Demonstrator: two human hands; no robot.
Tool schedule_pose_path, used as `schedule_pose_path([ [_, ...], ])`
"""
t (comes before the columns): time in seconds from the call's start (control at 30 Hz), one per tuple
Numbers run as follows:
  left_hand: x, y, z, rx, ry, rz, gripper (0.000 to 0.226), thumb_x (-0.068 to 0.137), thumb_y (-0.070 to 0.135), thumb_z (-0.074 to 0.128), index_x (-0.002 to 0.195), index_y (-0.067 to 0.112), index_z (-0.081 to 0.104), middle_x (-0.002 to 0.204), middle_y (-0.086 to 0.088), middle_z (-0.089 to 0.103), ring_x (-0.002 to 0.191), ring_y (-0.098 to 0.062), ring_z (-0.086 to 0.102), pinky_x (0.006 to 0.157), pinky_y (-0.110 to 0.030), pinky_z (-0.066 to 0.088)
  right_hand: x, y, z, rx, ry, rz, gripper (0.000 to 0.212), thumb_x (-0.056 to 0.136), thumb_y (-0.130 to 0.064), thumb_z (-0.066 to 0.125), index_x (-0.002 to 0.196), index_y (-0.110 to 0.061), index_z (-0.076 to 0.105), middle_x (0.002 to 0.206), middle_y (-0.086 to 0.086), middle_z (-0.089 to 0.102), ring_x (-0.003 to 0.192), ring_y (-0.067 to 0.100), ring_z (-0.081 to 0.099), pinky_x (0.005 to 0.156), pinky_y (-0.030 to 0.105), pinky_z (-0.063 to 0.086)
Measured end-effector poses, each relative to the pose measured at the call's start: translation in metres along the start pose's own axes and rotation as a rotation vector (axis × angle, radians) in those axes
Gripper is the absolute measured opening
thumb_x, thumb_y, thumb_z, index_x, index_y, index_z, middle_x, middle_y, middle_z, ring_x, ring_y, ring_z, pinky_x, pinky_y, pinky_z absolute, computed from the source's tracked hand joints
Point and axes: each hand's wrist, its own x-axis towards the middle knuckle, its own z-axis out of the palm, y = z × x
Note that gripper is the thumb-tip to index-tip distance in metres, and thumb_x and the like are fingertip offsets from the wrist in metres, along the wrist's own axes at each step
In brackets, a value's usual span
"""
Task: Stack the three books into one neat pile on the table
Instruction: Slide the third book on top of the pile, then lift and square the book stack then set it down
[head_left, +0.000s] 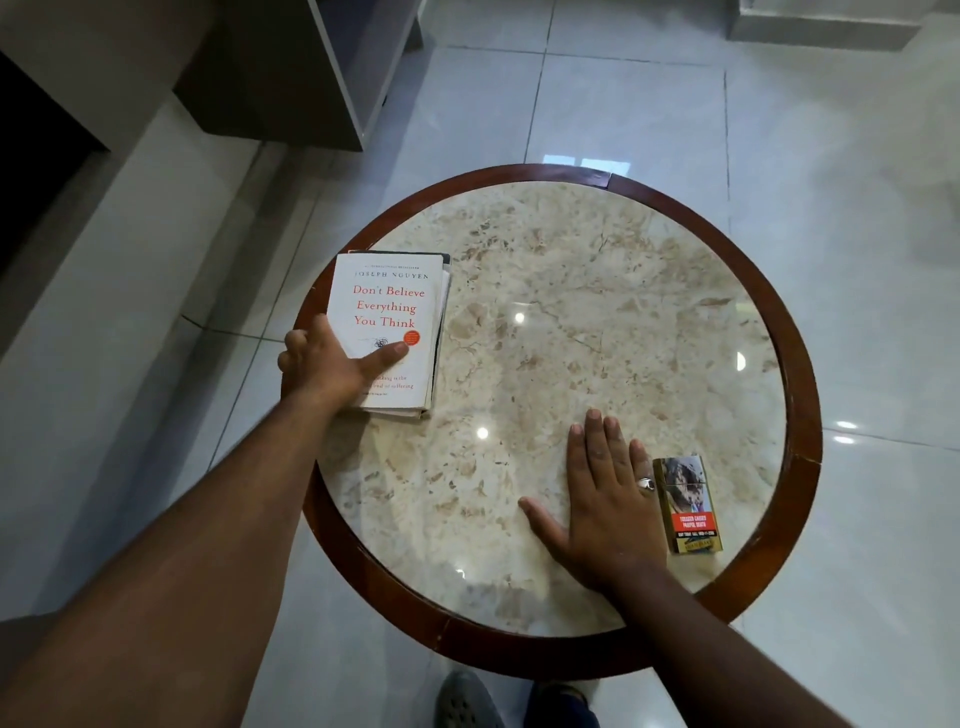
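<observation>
Apparently we are squaring the pile (387, 332): left hand (332, 364) gripping its near corner, thumb on top; right hand (602, 509) spread flat beside, next nudging edges flush.

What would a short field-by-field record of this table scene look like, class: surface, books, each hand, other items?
surface: round marble table with a wooden rim
books: pile at the table's left edge, white cover on top, other edges showing beneath; count unclear
left hand: thumb on the top cover, fingers over the pile's left edge
right hand: flat on the marble, ring on one finger
other items: small carton just right of the right hand
</observation>
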Motion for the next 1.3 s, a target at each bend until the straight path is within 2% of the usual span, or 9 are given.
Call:
schedule_pose_path([
  [0.17, -0.016, 0.016, 0.003, -0.061, -0.058, -0.042, 0.108, 0.055, 0.073, 0.076, 0.139, 0.022, 0.031, 0.137, -0.011, 0.038, 0.124, -0.032, 0.039, 0.094, -0.047, 0.040, 0.001, -0.005, -0.008, 0.055, -0.044, 0.027, 0.101, 0.089, -0.081, 0.014, 0.159, -0.010, -0.004, 0.169, 0.014, -0.012, 0.155, 0.026, -0.016, 0.125, 0.046, -0.008],
  [0.33, -0.020, 0.030, 0.005, -0.301, 0.027, -0.149, 0.072, 0.069, 0.067, 0.072, 0.118, 0.015, 0.059, 0.122, -0.006, 0.063, 0.101, -0.027, 0.063, 0.075, -0.038, 0.054, 0.072, -0.063, -0.051, 0.606, 0.165, 0.234, 0.072, 0.096, -0.064, 0.039, 0.143, -0.010, 0.046, 0.139, 0.015, 0.057, 0.129, 0.032, 0.050, 0.102, 0.045, 0.043],
  [0.47, -0.013, 0.036, 0.006, -0.531, 0.000, -0.237, 0.054, 0.072, 0.060, 0.073, 0.100, 0.014, 0.066, 0.103, -0.001, 0.074, 0.078, -0.022, 0.071, 0.067, -0.034, 0.059, 0.157, -0.115, -0.078, 1.054, -0.081, 0.372, 0.062, 0.098, -0.054, 0.049, 0.139, -0.008, 0.047, 0.136, 0.014, 0.059, 0.123, 0.034, 0.057, 0.091, 0.037, 0.047],
  [0.57, -0.016, 0.042, 0.010, -0.564, -0.029, -0.323, 0.070, 0.061, 0.074, 0.069, 0.101, 0.016, 0.066, 0.098, -0.004, 0.073, 0.085, -0.029, 0.071, 0.079, -0.042, 0.059, 0.168, -0.125, -0.071, 1.031, -0.102, 0.493, 0.061, 0.094, -0.059, 0.050, 0.133, -0.013, 0.052, 0.133, 0.012, 0.059, 0.123, 0.035, 0.055, 0.100, 0.052, 0.049],
  [0.73, -0.041, 0.054, 0.019, -0.712, -0.027, -0.235, 0.049, 0.066, 0.074, 0.068, 0.090, 0.031, 0.062, 0.083, 0.008, 0.073, 0.067, -0.017, 0.073, 0.065, -0.034, 0.061, 0.160, -0.110, -0.083, 1.155, -0.105, 0.560, 0.075, 0.087, -0.078, 0.045, 0.124, -0.014, 0.060, 0.124, 0.012, 0.063, 0.115, 0.035, 0.061, 0.095, 0.053, 0.054],
  [0.97, -0.079, 0.112, 0.016, -1.085, 0.174, 0.257, 0.055, 0.066, 0.085, 0.052, 0.102, 0.043, 0.054, 0.089, 0.028, 0.068, 0.082, 0.010, 0.067, 0.059, -0.009, 0.051, 0.148, -0.080, -0.127, 1.303, 0.598, 0.131, 0.055, 0.082, -0.086, 0.022, 0.095, -0.039, 0.047, 0.109, 0.003, 0.052, 0.110, 0.026, 0.059, 0.089, 0.043, 0.058],
  [1.1, -0.086, 0.122, 0.041, -1.077, 0.086, 0.299, 0.071, 0.049, 0.094, 0.046, 0.097, 0.042, 0.051, 0.081, 0.034, 0.067, 0.076, 0.013, 0.065, 0.058, -0.007, 0.048, 0.144, -0.052, -0.105, 1.379, 0.683, 0.080, 0.063, 0.077, -0.089, 0.031, 0.098, -0.031, 0.045, 0.089, -0.005, 0.061, 0.083, 0.002, 0.066, 0.068, 0.024, 0.056],
  [1.17, -0.088, 0.122, 0.054, -1.032, 0.093, 0.300, 0.071, 0.053, 0.095, 0.044, 0.097, 0.041, 0.051, 0.086, 0.030, 0.065, 0.072, 0.014, 0.064, 0.057, -0.006, 0.048, 0.143, -0.045, -0.093, 1.423, 0.658, 0.158, 0.064, 0.074, -0.091, 0.031, 0.097, -0.033, 0.047, 0.087, -0.007, 0.062, 0.080, 0.009, 0.068, 0.067, 0.036, 0.060],
  [1.3, -0.081, 0.123, 0.066, -1.057, 0.147, 0.238, 0.016, 0.082, 0.052, 0.053, 0.093, 0.041, 0.051, 0.077, 0.032, 0.066, 0.071, 0.010, 0.066, 0.055, -0.008, 0.049, 0.148, -0.040, -0.085, 1.390, 0.699, 0.154, 0.060, 0.079, -0.089, 0.029, 0.093, -0.034, 0.050, 0.091, 0.020, 0.065, 0.083, 0.039, 0.067, 0.068, 0.060, 0.057],
])
